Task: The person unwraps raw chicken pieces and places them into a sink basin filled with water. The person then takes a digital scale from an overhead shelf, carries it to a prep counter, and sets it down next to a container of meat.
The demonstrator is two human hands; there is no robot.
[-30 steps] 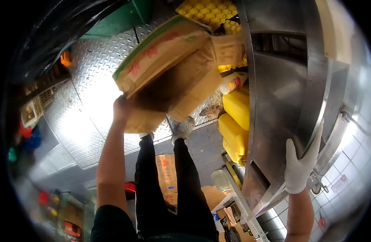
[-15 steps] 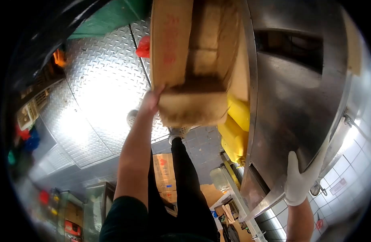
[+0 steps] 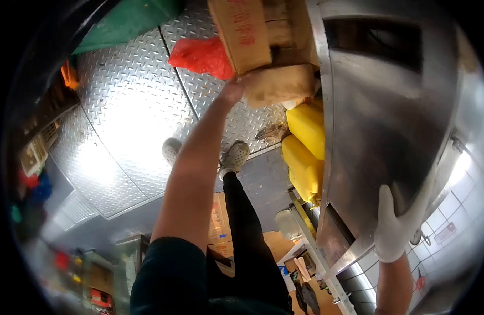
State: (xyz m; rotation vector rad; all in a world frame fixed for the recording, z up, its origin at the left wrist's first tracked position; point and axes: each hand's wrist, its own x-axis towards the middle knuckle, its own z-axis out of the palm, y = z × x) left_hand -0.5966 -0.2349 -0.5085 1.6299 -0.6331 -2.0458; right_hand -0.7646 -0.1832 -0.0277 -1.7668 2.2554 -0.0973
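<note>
My bare left hand (image 3: 233, 90) reaches forward with its fingers closed on the near corner of an open cardboard box (image 3: 247, 39). Red characters mark the side of this box, and its far part runs out of view at the top. Close beside the hand, a crumpled red plastic bag (image 3: 202, 56) lies on the floor. My right hand (image 3: 393, 231), in a white glove, rests on the edge of a stainless steel counter (image 3: 376, 136) with thumb and fingers spread apart.
Yellow jerrycans (image 3: 304, 165) stand on the floor against the counter. Metal tread plates (image 3: 131, 126) cover the floor ahead of my feet. A green container (image 3: 124, 26) is at upper left, and flattened cardboard (image 3: 218, 218) lies near my legs.
My left hand has moved forward and to the right with the cardboard box. More of the red bag and the jerrycans shows now. My right hand stays at the counter edge.
</note>
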